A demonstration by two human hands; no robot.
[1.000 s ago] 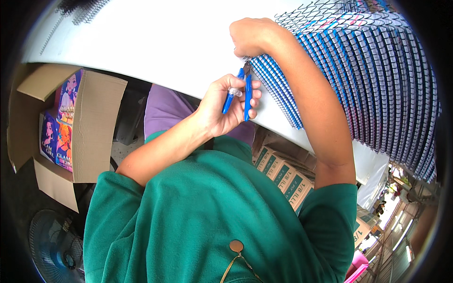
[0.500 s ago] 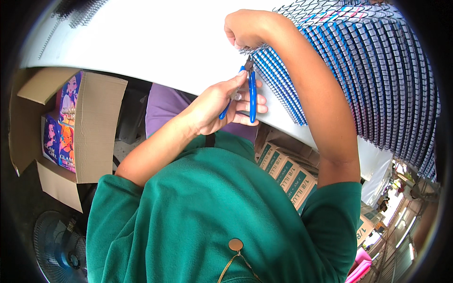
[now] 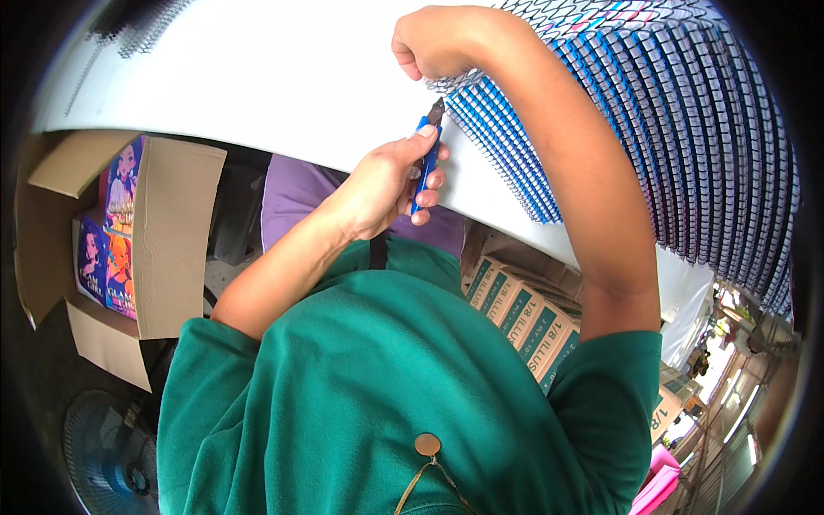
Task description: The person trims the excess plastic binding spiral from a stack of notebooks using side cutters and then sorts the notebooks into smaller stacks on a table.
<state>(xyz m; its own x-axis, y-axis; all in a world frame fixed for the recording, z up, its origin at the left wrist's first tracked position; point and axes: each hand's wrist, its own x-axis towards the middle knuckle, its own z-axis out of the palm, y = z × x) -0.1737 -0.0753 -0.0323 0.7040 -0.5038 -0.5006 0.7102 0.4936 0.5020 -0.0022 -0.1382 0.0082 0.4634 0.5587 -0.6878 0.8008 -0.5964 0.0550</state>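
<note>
In my left hand (image 3: 399,176) is a pair of blue-handled cutting pliers (image 3: 430,159), its handles squeezed together and its dark jaws pointing up at the near-left corner of a fanned stack of what look like spiral-bound notebooks (image 3: 695,129). Their black coils lie in rows over blue and white edges. Reaching across the stack, my right arm ends in my right hand (image 3: 438,43), its fingers curled closed beside the stack's left end. What those fingers hold, if anything, is hidden.
The white table (image 3: 257,77) carries loose black wire coils (image 3: 142,30) at its far left. An open cardboard box (image 3: 180,240) with colourful printed packs stands at the left, above a fan (image 3: 107,455). Cartons (image 3: 524,322) are stacked under the table's right side.
The pliers' handles have closed from spread to together, with my left fingers curling round them. Both hands have shifted slightly left; my right hand has also risen a little.
</note>
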